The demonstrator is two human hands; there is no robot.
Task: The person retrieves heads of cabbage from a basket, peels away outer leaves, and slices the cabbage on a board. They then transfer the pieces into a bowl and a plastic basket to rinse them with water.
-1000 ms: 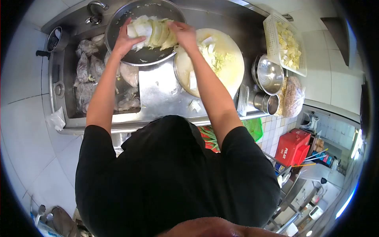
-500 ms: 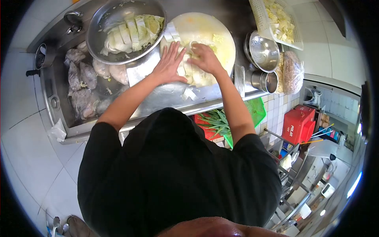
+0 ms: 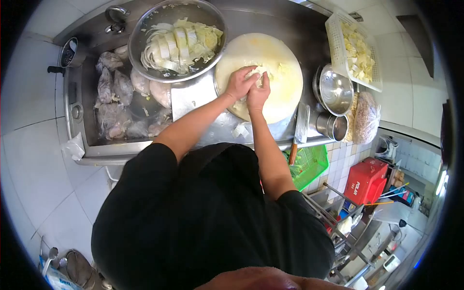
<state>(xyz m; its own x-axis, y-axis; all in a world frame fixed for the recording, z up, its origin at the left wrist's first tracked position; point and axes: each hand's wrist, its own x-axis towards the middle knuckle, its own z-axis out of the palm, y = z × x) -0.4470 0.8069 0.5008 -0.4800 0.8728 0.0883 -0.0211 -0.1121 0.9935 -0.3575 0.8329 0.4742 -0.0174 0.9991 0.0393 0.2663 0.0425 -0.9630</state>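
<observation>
Cabbage pieces (image 3: 260,71) between left hand (image 3: 238,83) and right hand (image 3: 258,92), over a round cutting board (image 3: 270,48).
Hands pressed close together, fingers curled narrow around the pale bits; grip beneath, hidden, impossible to tell. Just left of the board, sliced cabbage (image 3: 180,46) in a wide metal bowl (image 3: 195,12). To the right, a knife (image 3: 302,123) on the metal tabletop (image 3: 186,96), wooden handle past the edge; farther right, a white basket (image 3: 337,46) with cut leaves (image 3: 357,53).

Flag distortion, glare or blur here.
Head view: wide-angle distortion bows the grey steel counter, corners go black; head view: bright glare marks the round silver metal bowl; head view: pale cabbage pieces between bare left hand and bare right hand lack crisp detail.
</observation>
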